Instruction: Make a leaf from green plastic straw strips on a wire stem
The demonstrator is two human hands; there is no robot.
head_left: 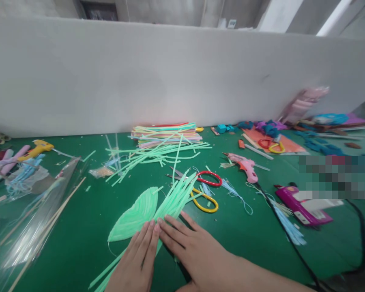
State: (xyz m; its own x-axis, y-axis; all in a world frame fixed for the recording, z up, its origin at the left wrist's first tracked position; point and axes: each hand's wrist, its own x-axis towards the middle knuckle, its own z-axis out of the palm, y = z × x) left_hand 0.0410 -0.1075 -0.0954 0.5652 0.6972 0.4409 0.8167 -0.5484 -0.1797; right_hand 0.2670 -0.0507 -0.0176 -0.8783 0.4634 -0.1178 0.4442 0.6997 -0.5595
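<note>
— Where are my fingers?
— Your left hand (136, 261) and right hand (197, 253) both lie flat. The fingers (149, 237) are stretched out and released, grasping nothing. Their tips meet on the lower end of the green leaf (135, 215), which lies on the table (79, 243) just ahead of you.

— Why flat?
— Likely to press the leaf, and the loose strips (178, 196) fanning off its right side, against the table so they keep level and together.

— What's around it?
— Red scissors (209, 178) and yellow scissors (204, 202) lie just beyond the strips, near your right hand. Further right rests a pink glue gun (245, 166), its cord running back toward you. Behind, cut green pieces are scattered before a stack of straws (167, 134) by the wall.

— Any containers?
— On your left a clear sleeve (33, 227) lies on its side with thin sticks (65, 205) in it. A small clear bag (101, 172) near the straws holds something pale. I cannot tell what.
</note>
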